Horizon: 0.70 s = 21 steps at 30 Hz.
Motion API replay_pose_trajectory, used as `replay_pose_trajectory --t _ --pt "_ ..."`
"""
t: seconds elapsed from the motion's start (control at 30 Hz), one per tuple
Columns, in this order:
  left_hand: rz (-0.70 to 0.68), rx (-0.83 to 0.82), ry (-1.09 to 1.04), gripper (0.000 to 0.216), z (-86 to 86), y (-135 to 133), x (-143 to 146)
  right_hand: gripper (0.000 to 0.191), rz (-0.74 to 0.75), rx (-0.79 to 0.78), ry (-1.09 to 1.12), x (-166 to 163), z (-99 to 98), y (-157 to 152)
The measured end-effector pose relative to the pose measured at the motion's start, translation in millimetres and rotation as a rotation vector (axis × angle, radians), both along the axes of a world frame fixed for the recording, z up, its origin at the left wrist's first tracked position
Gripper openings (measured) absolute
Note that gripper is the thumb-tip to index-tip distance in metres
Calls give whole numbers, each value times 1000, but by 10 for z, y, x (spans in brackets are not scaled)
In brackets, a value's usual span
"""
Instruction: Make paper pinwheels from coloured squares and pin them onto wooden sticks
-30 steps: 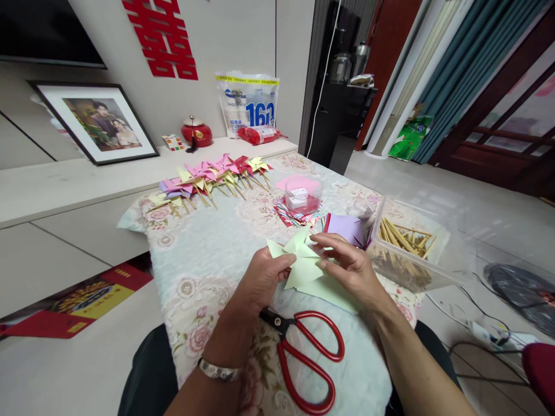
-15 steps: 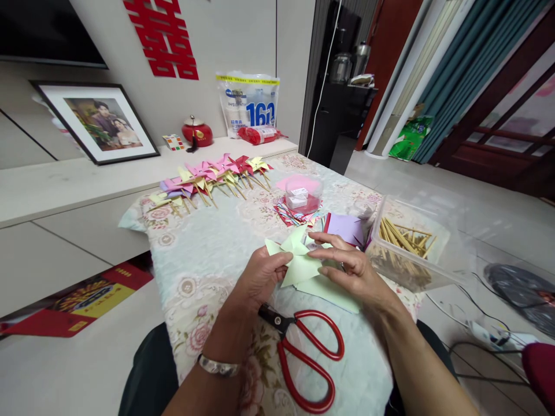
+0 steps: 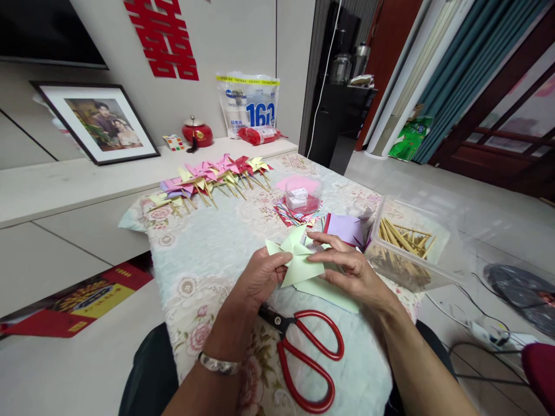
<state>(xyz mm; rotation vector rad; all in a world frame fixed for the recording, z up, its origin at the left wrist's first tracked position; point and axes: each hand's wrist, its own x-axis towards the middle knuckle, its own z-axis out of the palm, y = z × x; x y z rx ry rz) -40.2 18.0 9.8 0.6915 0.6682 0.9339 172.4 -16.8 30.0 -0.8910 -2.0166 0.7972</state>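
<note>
My left hand (image 3: 259, 278) pinches the left side of a pale green paper pinwheel (image 3: 298, 258) held just above the table. My right hand (image 3: 350, 268) grips its right side, fingers curled over the folded flaps. A flat pale green sheet (image 3: 333, 293) lies under my right hand. Red-handled scissors (image 3: 306, 352) lie shut on the floral tablecloth (image 3: 203, 266) just below my hands.
A row of finished coloured pinwheels on sticks (image 3: 208, 179) lies at the table's far left. A clear tub of wooden sticks (image 3: 405, 245) stands at the right, purple paper (image 3: 346, 227) beside it. A small clear box (image 3: 302, 195) sits on patterned papers farther back. Cables lie on the floor right.
Both hands have shifted the green pinwheel slightly down and left, and my right fingers have closed more over its flaps. The scissors stay put.
</note>
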Motion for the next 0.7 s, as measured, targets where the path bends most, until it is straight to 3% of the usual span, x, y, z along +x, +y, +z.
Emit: replay_pose_trajectory --t 0.33,0.7 --pt "7 -13 8 33 -63 4 -1 41 -58 143 -130 -12 -44 29" --pt "88 -20 173 25 -11 -10 27 26 -86 219 -206 -20 -36 15"
